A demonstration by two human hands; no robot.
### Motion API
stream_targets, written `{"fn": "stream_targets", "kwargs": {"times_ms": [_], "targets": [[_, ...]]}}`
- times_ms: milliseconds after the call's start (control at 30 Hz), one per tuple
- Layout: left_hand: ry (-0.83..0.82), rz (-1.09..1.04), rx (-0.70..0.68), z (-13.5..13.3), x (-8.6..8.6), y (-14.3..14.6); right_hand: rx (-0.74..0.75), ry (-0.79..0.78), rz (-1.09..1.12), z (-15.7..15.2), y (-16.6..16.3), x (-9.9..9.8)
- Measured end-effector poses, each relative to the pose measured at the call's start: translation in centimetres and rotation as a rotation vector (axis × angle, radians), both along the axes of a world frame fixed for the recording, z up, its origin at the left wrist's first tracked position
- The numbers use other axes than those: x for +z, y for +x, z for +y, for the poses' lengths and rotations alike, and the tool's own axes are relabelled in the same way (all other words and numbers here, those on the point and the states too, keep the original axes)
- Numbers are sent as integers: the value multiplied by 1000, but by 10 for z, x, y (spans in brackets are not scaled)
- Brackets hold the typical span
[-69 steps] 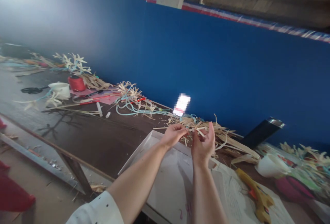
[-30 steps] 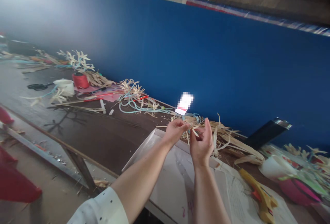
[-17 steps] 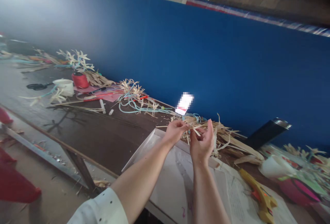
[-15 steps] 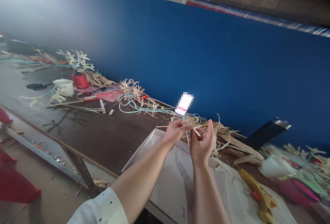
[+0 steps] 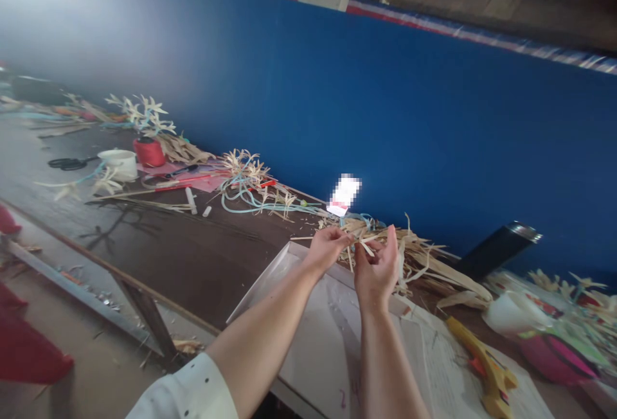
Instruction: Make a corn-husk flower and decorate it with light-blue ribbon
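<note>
My left hand [image 5: 328, 249] and my right hand [image 5: 376, 268] are raised close together over the far edge of a white tray [image 5: 270, 277]. Both pinch thin tan straw strips [image 5: 362, 243] that cross between the fingertips. The left fingers are closed on the strips' left end; the right hand curls round their right end, thumb up. Just behind the hands lies a heap of loose straw [image 5: 424, 261] on the dark brown table [image 5: 193, 245].
A yellow glue gun [image 5: 482, 364] lies on paper at the right, by a white cup [image 5: 511, 310] and a black tumbler [image 5: 496, 249]. Farther left are pale blue cords [image 5: 250, 204], straw flowers [image 5: 144, 114], a red spool [image 5: 148, 151], a white bowl [image 5: 118, 163] and scissors [image 5: 67, 163]. A blue wall runs behind.
The hands have stayed in nearly the same place, working the strips with small finger movements; the right hand has dipped slightly since a second ago. The view has shifted a little.
</note>
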State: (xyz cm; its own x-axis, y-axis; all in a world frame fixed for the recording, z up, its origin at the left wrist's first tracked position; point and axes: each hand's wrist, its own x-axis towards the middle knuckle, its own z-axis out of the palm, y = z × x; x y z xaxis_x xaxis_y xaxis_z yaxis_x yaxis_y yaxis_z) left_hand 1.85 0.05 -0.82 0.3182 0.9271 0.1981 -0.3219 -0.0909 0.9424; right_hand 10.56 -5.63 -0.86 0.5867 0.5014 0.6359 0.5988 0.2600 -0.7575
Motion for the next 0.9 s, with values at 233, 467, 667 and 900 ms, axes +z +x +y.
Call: {"fn": "stream_targets", "kwargs": {"times_ms": [233,467,667,900], "targets": [[30,61,103,1,-3,-1,-7,-1,-59,-1,6,-1],[309,72,257,-5,10,-11,42,-59,-68,-1,4,-4],[412,105,182,-2,6,-7,41,-71,-120,-2,0,-2],[161,64,108,3,-3,-2,106,-75,-139,-2,1,-3]]}}
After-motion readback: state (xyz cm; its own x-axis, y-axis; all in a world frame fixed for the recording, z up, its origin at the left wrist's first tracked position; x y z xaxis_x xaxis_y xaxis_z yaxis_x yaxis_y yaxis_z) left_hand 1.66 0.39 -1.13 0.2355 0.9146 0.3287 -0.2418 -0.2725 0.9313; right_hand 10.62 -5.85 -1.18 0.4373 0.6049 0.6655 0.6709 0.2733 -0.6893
